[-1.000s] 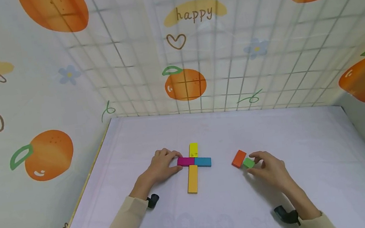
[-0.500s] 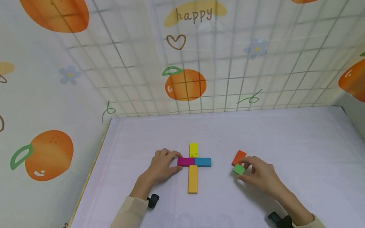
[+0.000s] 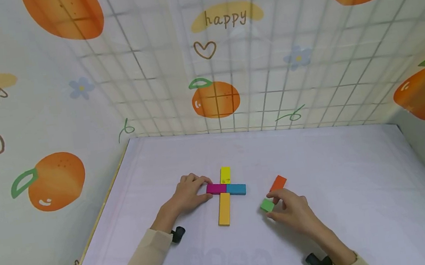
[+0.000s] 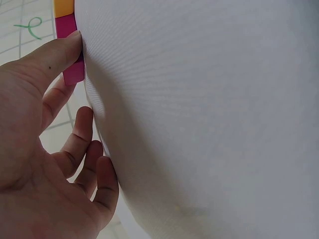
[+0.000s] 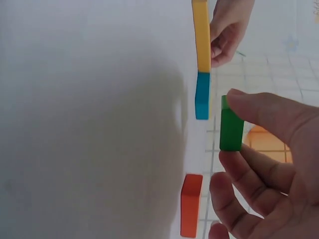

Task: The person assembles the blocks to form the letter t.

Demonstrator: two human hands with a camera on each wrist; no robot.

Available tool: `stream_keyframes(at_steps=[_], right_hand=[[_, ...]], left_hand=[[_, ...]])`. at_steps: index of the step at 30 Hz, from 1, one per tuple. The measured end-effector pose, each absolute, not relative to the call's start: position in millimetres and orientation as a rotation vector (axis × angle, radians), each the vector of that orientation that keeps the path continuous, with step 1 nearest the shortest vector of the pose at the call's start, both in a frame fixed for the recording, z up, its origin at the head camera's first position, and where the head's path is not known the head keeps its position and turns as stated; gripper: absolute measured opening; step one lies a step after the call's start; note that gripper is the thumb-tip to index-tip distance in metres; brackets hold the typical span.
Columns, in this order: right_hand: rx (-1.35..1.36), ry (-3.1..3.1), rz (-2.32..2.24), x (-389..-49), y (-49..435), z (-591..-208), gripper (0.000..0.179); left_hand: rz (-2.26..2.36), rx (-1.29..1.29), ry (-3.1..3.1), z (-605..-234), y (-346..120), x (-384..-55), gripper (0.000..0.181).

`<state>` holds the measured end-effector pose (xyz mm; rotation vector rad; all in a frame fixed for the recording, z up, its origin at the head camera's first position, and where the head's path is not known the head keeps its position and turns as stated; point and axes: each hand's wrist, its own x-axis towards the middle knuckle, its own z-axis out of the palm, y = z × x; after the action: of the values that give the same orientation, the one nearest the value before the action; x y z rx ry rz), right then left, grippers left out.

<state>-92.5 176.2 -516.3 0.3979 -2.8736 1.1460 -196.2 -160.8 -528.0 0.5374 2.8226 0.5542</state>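
Note:
My left hand [image 3: 188, 194] pinches the left end of a magenta block [image 3: 216, 188] between thumb and forefinger. A blue block [image 3: 236, 189] continues it to the right, end to end. Behind that seam lies a yellow block [image 3: 225, 174], and a longer orange-yellow block [image 3: 224, 209] reaches toward me, so the four colours form a cross. My right hand [image 3: 291, 211] holds a small green block [image 3: 267, 205] by thumb and forefinger. In the right wrist view the green block [image 5: 231, 127] appears raised off the table, its other fingers loosely bent.
A red-orange block [image 3: 279, 182] lies flat just behind the right hand, partly covered by it in the head view. The white tabletop [image 3: 340, 170] is walled by printed cloth [image 3: 149, 69] at the back and sides.
My right hand has carried the green block left and toward me, away from the red-orange block. The left hand and the cross of blocks stay in place.

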Motion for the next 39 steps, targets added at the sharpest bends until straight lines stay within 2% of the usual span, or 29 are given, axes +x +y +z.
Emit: stream_keyframes(at_steps=[22, 39], right_hand=[[0.438, -2.933, 1.156, -88.3, 148.7, -517.2, 0.045], [0.601, -2.965, 1.158, -83.2, 120.6, -520.7, 0.043]], left_hand=[[0.545, 0.529, 2.826, -525.1, -158.7, -194.5, 0.040], [0.549, 0.529, 2.827, -525.3, -158.9, -194.5, 0.039]])
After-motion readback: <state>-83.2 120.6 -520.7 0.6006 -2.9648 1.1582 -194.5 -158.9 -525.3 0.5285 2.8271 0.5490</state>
